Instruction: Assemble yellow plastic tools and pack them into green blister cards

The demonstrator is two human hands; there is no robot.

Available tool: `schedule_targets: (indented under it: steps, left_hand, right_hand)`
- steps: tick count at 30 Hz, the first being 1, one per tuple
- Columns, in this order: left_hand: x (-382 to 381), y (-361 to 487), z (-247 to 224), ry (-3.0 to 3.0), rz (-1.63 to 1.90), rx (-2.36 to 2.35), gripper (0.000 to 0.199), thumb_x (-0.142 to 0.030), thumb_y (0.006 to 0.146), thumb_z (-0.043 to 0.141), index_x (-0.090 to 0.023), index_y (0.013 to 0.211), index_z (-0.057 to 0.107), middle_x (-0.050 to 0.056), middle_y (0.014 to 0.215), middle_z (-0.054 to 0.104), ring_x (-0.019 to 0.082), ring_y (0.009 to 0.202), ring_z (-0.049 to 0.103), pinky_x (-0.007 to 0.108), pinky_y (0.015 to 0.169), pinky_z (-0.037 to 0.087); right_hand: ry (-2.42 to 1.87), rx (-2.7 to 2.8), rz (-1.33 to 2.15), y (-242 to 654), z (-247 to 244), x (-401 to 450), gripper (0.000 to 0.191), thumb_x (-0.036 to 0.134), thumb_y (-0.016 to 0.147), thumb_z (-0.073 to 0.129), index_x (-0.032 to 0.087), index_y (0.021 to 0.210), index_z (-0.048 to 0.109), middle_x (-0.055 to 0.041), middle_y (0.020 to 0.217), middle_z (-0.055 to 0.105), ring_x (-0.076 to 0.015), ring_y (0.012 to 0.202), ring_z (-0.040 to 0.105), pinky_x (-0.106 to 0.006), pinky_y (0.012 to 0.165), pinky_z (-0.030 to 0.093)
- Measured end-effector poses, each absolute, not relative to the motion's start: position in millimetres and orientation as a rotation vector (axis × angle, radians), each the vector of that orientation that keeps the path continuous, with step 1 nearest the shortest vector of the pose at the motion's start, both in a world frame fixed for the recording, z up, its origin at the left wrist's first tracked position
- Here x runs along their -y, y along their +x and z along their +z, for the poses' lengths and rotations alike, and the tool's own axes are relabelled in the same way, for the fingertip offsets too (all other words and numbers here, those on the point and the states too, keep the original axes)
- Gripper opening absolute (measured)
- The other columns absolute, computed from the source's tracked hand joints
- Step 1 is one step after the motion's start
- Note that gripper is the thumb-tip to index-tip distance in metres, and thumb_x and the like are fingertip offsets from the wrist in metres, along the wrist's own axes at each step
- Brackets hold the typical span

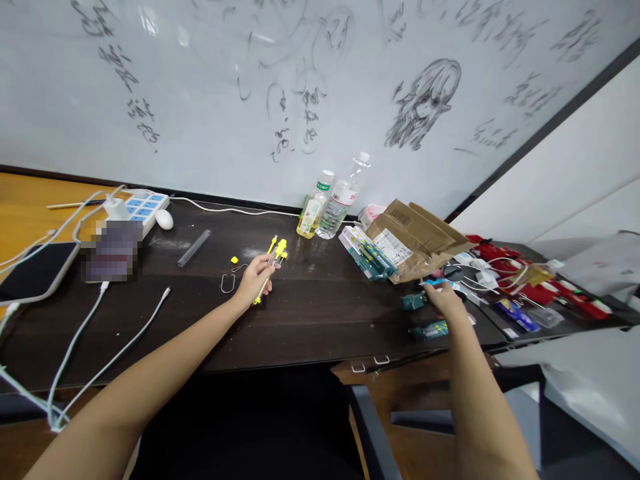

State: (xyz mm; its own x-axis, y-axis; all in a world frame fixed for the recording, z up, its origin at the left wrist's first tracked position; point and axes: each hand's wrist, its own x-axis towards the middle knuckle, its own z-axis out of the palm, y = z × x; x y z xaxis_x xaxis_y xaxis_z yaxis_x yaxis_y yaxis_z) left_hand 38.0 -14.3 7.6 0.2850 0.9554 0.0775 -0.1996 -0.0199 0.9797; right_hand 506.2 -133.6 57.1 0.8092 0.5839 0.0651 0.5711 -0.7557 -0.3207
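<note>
My left hand (pixel 256 283) clamps the yellow pieces (pixel 281 249) near the desk's (pixel 310 310) middle; my right hand's (pixel 444 298) grip I cannot tell.

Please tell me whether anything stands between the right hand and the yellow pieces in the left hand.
The lower edges of the cardboard package and large green box, beside the right hand, lie on or near the straight path. Past them, nothing visible stands before the yellow pieces in the left hand.

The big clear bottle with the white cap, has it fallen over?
No, the big clear bottle stands upright on the dark table, next to the smaller bottle with yellow drink in it.
</note>
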Motion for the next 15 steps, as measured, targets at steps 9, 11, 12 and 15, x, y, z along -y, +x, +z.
schedule_targets:
  steps: [9,11,12,15]
  left_hand:
    - [16,40,4,1.337,1.105,-0.712,0.038,-0.039,0.082,0.055,-0.021,0.111,0.039,0.008,0.106,0.067,0.001,0.035,0.047,0.013,0.029,0.031]
    - [18,40,4,1.360,1.082,-0.701,0.041,-0.042,0.081,0.056,-0.021,0.112,0.040,0.007,0.104,0.067,0.002,0.035,0.047,0.014,0.029,0.032]
    - [18,40,4,1.366,1.084,-0.699,0.042,-0.043,0.081,0.057,-0.021,0.113,0.040,0.007,0.103,0.067,0.002,0.035,0.047,0.014,0.029,0.032]
    - [17,37,6,1.353,1.174,-0.727,0.043,-0.045,0.081,0.057,-0.021,0.113,0.041,0.005,0.100,0.067,0.001,0.035,0.045,0.015,0.029,0.032]
  right_hand:
    - [-1.481,1.307,0.201,351,69,138,0.070,0.038,0.078,0.058,0.022,0.139,0.027,-0.0028,0.083,0.056,-0.0156,0.061,0.054,-0.028,0.053,0.049]
    - [-1.317,1.404,0.205,309,70,119,0.077,0.035,0.079,0.059,0.023,0.143,0.017,-0.0056,0.092,0.057,-0.0169,0.072,0.057,-0.031,0.063,0.052]
    - [-1.253,1.427,0.230,292,70,106,0.081,0.034,0.080,0.058,0.023,0.145,0.010,-0.0068,0.096,0.057,-0.0169,0.074,0.058,-0.031,0.064,0.052]
    - [-1.109,1.461,0.278,254,68,62,0.081,0.033,0.080,0.058,0.024,0.145,0.010,-0.0100,0.109,0.054,-0.0179,0.085,0.059,-0.031,0.069,0.054]
